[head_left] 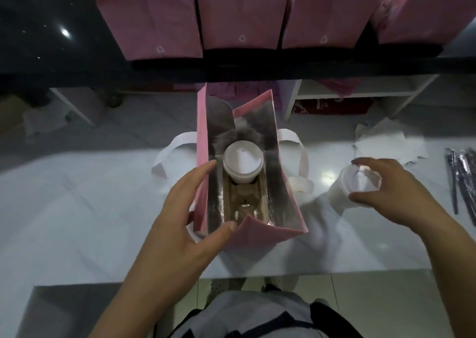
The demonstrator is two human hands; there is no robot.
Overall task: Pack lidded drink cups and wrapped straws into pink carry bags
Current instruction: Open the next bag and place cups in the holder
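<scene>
An open pink carry bag (260, 237) with a silver lining stands upright on the white table. Inside it a white lidded cup (243, 162) sits in the far slot of a brown cardboard holder (247, 203); the near slot holds nothing. My left hand (185, 209) holds the bag's near-left rim, thumb inside at the near edge and fingers along the left wall. A second white lidded cup (360, 180) stands on the table right of the bag, and my right hand (391, 190) curls round its lid from above. Wrapped straws (463, 180) lie at the far right.
Several pink bags (239, 13) stand in a row on the dark raised counter (51, 41) behind. Crumpled white paper (386, 142) lies behind the right cup. The white table's front edge (334, 270) runs close to my body. Shelving (360, 95) shows below the counter.
</scene>
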